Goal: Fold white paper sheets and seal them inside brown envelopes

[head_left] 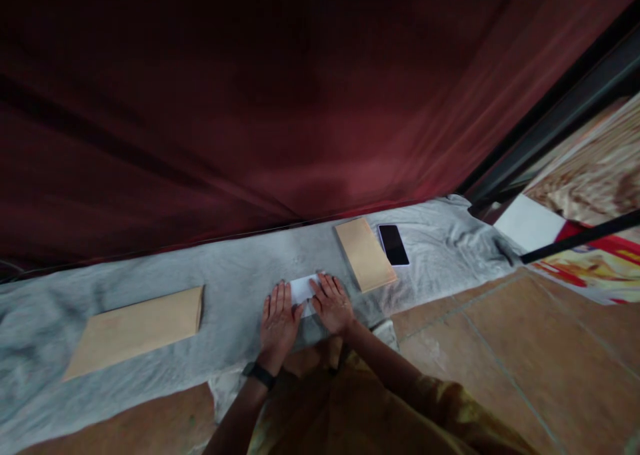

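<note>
A small white sheet of paper [302, 289] lies flat on the grey cloth [240, 268] in front of me. My left hand [279, 315] rests on its left end with the fingers stretched out. On the right end lies my right hand [333, 301], palm down and fingers spread. Part of the paper is hidden under both hands, so I cannot tell whether it is folded. To the right of my hands is a tan envelope-like packet [366, 255]. A larger tan folded packet [140, 328] lies farther off to the left.
Beside the right packet lies a phone [394, 245] with a dark screen. A dark red curtain [300, 121] hangs behind the cloth. At the right stand a black metal frame [550, 121] and a printed box [590, 268] on the tiled floor [500, 348].
</note>
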`<action>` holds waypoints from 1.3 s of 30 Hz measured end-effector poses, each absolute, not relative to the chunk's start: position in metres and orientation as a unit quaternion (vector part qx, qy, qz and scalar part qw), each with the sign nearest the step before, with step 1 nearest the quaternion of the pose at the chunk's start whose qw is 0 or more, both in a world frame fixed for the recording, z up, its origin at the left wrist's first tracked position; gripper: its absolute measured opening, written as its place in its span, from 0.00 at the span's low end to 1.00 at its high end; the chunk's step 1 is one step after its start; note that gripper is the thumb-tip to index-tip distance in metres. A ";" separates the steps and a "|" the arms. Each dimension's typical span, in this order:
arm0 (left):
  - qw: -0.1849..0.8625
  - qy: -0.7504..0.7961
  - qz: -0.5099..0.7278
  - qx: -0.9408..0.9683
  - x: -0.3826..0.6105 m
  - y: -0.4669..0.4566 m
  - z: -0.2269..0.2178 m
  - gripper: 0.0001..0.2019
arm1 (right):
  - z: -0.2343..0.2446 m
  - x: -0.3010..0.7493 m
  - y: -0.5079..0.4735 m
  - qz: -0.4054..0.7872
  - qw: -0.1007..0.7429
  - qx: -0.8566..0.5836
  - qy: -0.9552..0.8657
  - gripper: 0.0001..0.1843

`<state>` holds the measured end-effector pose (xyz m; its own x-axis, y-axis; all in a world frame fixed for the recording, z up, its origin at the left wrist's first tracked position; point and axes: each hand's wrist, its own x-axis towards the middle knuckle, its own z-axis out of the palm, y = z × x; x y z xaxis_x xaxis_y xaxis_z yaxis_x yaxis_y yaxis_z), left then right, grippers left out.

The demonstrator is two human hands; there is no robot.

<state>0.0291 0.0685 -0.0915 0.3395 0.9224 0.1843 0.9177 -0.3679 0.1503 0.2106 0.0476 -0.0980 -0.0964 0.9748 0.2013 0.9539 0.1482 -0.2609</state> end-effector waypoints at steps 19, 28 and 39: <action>0.031 0.564 0.157 0.810 0.018 0.063 -0.087 0.34 | -0.049 0.222 0.106 0.157 0.133 -0.672 -0.711 0.16; 0.506 0.560 0.388 0.529 0.014 0.110 -0.032 0.30 | 0.010 0.248 0.105 0.276 0.315 -0.585 -0.695 0.08; 0.718 0.425 0.432 0.342 0.047 0.116 0.014 0.17 | 0.027 0.257 0.038 0.477 0.522 -0.465 -0.533 0.19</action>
